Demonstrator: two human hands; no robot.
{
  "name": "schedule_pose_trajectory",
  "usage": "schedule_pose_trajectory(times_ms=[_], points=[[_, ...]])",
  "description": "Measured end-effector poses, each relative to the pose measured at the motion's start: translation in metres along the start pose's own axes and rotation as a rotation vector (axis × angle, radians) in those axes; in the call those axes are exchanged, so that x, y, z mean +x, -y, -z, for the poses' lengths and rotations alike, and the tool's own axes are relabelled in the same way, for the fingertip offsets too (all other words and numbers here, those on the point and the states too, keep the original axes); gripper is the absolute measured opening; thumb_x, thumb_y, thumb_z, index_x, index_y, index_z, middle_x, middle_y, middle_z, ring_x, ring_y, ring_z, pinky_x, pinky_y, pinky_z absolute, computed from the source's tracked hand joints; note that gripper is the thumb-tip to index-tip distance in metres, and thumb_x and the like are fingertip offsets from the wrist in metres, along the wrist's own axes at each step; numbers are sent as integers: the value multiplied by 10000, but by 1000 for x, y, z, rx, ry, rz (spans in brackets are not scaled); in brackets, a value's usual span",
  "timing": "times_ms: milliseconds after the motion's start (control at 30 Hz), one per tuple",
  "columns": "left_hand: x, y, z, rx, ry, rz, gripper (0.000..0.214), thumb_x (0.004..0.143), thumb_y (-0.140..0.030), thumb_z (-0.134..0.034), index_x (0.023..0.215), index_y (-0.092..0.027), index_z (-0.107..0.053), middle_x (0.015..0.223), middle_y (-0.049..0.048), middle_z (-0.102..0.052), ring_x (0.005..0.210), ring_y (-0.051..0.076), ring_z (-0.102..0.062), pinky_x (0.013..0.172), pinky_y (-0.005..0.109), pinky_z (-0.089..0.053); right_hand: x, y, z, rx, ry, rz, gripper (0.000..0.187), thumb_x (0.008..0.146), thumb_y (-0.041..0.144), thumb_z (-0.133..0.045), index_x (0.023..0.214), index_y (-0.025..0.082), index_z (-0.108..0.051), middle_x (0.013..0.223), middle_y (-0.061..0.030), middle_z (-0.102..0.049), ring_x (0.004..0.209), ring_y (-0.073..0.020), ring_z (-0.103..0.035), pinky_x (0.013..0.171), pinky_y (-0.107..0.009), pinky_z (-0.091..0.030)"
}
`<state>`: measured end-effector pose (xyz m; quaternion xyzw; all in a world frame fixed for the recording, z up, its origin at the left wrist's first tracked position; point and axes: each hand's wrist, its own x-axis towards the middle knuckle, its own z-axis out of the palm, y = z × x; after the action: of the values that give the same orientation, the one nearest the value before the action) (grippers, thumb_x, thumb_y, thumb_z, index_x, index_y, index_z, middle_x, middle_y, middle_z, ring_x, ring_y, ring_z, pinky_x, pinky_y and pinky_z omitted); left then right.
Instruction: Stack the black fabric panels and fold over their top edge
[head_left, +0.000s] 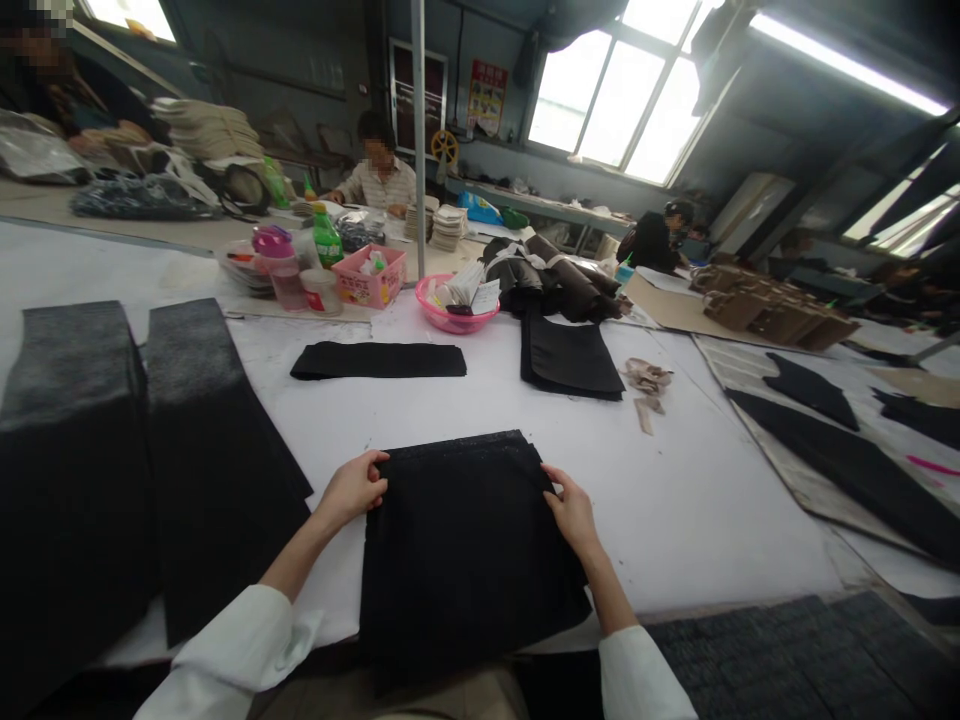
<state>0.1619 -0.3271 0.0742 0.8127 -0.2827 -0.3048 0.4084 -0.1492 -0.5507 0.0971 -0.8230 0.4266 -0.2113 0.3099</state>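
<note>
A stack of black sheets (465,550), like leather or fabric, lies in front of me on the white tabletop (675,520). My left hand (358,487) pinches its far left corner, fingers curled at the edge. At the far right corner, my right hand (571,508) grips the edge between thumb and fingers. Beyond the stack lies a narrow black strip pile (379,360), and to its right a smaller black stack (571,355). Two long black panels, one left (71,450) and one beside it (206,440), spread to my left.
A pink basket (457,318), a pink box (371,278) and a green bottle (327,238) stand at the back near a metal pole (418,130). Beige scraps (647,385) lie right. Black pieces (847,450) rest on a board. A co-worker (379,180) sits across.
</note>
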Motion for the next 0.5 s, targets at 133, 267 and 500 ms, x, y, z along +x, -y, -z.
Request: schedule_pose_trajectory(times_ms=[133,267,500], points=[[0,1,0,-6,-16,4,391,744,-116,-524,1128,-183,-497,598,-92,-470,448,108,-599,380,185,-428,2,-3,0,-168,0,6,505,747,184,-512,1249,206,-563,1048,-61,-634,751,-178,-591,785,-357,-487],[-2,2,-1,18,-53,-2,376,750,-142,-513,1123,-186,-489,622,-85,-491,447,109,-601,378,191,-420,1,-1,1,-269,10,-21,457,792,210,-528,1244,152,-560,967,-76,-621,827,-209,-600,790,-339,-465],[-11,3,-2,164,-132,-87,401,746,-146,-508,1144,-201,-504,668,-73,-545,499,97,-579,503,207,-417,-9,6,-1,-321,36,-112,397,833,249,-544,1227,201,-571,839,-26,-661,787,-210,-621,710,-301,-427]])
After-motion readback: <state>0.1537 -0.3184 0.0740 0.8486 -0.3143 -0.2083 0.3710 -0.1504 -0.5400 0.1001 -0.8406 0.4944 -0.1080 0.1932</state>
